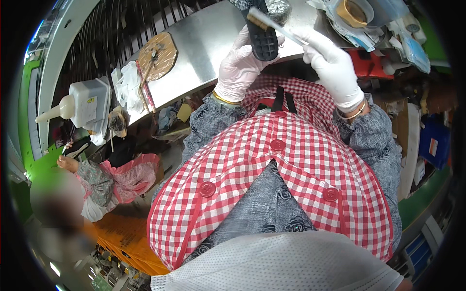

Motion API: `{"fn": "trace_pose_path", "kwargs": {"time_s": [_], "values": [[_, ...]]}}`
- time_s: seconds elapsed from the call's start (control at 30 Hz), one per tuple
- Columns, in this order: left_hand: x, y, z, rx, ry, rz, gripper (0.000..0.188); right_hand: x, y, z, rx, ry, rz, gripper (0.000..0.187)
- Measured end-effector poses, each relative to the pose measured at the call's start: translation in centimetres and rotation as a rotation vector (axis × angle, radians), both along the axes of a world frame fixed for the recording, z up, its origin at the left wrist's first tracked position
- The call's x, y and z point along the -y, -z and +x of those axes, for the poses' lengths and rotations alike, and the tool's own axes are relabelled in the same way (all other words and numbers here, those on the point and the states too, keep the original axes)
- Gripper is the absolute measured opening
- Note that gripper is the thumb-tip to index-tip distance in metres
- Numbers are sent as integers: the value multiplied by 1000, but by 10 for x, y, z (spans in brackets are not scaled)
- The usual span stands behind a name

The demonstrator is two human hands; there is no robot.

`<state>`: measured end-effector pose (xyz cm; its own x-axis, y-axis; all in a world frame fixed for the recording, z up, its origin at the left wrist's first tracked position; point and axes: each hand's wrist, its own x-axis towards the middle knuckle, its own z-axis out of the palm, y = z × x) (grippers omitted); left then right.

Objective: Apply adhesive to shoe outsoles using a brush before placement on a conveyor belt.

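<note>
My left hand [237,72], in a white glove, is closed around a black shoe sole [265,47] with a blocky grid pattern, held up over the near edge of the metal bench. Part of a dark upper or further sole runs up out of the picture. My right hand [335,70], gloved too, pinches the thin pale handle of a small brush [287,34], shaped like a toothbrush. Its brownish bristles lie at the sole; whether they touch it I cannot tell. Behind the brush head sits a shiny clear plastic-wrapped lump [278,8].
On the metal bench [194,53] lies a round, wrapped brown board [158,56] with sticks on it. Left of it stand crumpled white gloves [128,87] and a white plastic bottle [87,105]. Cups and papers [357,14] crowd the right. A co-worker [104,182] sits at the left.
</note>
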<state>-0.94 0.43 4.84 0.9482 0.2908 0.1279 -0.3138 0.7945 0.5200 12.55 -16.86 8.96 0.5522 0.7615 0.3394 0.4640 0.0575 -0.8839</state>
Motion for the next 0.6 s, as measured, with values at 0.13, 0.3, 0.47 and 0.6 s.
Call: {"fn": "trace_pose_path", "kwargs": {"time_s": [0.13, 0.3, 0.47, 0.6], "values": [[-4, -11, -4, 25, -28, 50, 56, -8, -8, 1, 51, 65, 19, 28], [-12, -16, -11, 10, -101, 87, 58, 20, -8, -33, 298, 9, -101, 35], [-14, -7, -16, 4, -80, 142, 58, -6, -22, -14, 252, 71, 172, 30], [1, -13, -16, 33, -88, 109, 56, -16, -16, -6, 438, 91, 27, 32]]}}
